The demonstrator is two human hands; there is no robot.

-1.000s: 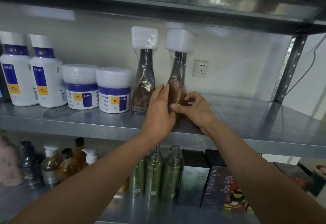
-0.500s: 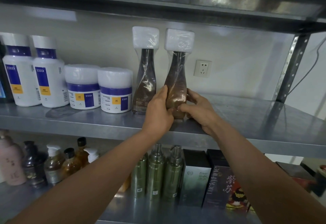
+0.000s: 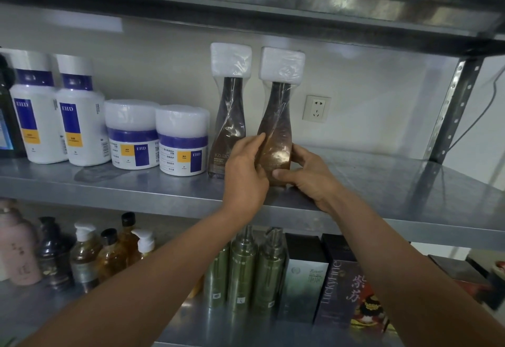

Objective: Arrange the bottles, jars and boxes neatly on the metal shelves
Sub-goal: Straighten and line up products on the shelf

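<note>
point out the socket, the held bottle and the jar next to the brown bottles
socket (image 3: 316, 109), head view, middle of the faceplate
held bottle (image 3: 276, 133), head view, brown body
jar (image 3: 181, 141), head view, blue band under the lid

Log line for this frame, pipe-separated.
object: right brown bottle on middle shelf | left hand: presses its side | right hand: grips its base | neighbour: left brown bottle beside

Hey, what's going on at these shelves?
A person is positioning a plastic-wrapped brown bottle on the middle metal shelf. The right hand grips its lower part, and the left hand presses against its side. It sits just right of a matching bottle, which follows two white jars in the row.
</note>
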